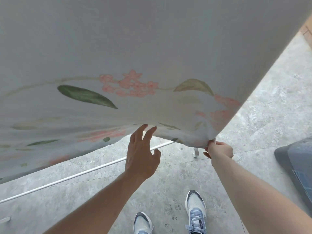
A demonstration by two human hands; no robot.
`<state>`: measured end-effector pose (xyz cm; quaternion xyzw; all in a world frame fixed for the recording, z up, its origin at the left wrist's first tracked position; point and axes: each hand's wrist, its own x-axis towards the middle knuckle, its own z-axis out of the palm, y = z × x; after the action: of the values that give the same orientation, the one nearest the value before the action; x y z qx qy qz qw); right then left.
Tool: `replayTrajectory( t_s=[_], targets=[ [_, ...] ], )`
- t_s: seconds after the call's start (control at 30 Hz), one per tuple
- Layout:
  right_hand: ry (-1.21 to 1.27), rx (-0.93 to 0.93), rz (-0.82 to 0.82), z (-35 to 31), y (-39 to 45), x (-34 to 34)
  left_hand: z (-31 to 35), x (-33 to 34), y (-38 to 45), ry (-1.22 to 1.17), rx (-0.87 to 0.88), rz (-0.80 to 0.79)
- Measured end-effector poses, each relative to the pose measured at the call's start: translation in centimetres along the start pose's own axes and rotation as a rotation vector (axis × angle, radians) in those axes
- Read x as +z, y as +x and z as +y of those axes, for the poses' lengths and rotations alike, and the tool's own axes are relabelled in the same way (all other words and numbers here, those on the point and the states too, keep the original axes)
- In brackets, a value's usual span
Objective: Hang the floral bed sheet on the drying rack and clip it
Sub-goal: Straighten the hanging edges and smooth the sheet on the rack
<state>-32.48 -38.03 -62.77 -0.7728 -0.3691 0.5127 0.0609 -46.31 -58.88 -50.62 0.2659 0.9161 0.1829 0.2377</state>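
Pinching the thin floral bed sheet (131, 65) corner, the right hand (219, 150); left hand (141, 154) fingers spread beneath its hem.

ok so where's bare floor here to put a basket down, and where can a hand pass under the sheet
Bare floor lies between the white rod and the shoes, and also right of the sheet up to the dark object. A hand could pass under the hem between the left hand and right hand. The corner pinched by the right hand is crowded.

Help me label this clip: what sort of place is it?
Probably a balcony or laundry area: a stone-tile floor, a white rack bar, and a floral sheet being hung.
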Motion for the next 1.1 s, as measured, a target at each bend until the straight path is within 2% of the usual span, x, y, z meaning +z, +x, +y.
replayTrajectory(
  t_s=[0.1,0.17,0.3,0.47,0.53,0.73,0.93,1.1],
  targets=[
    [0.001,-0.016,-0.065,-0.7,-0.3,0.1,0.1,-0.6,-0.1,0.033,-0.019,-0.028],
    [-0.095,-0.041,-0.152,-0.3,-1.0,-0.6,0.4,-1.1,-0.5,0.059,-0.035,-0.053],
    [-0.443,-0.328,-0.3,-1.7,-6.4,-4.6,2.0,-3.4,-2.5,0.089,-0.033,-0.041],
    [-0.336,-0.655,-0.402,-6.9,-18.6,-9.7,6.4,-9.9,-7.7,0.031,0.041,0.021],
    [-0.307,-0.765,-0.437,-8.4,-23.7,-12.1,8.0,-13.6,-10.8,0.022,0.099,0.076],
    [-0.108,-0.888,-0.441,-13.3,-38.9,-19.2,10.8,-28.0,-18.9,0.111,0.271,0.222],
    [-0.031,-1.059,-0.44,-17.6,-51.3,-25.2,13.8,-42.8,-24.8,0.202,0.436,0.372],
    [0.013,-1.224,-0.461,-22.9,-59.8,-28.8,18.2,-55.1,-27.9,0.212,0.526,0.588]
  ],
)
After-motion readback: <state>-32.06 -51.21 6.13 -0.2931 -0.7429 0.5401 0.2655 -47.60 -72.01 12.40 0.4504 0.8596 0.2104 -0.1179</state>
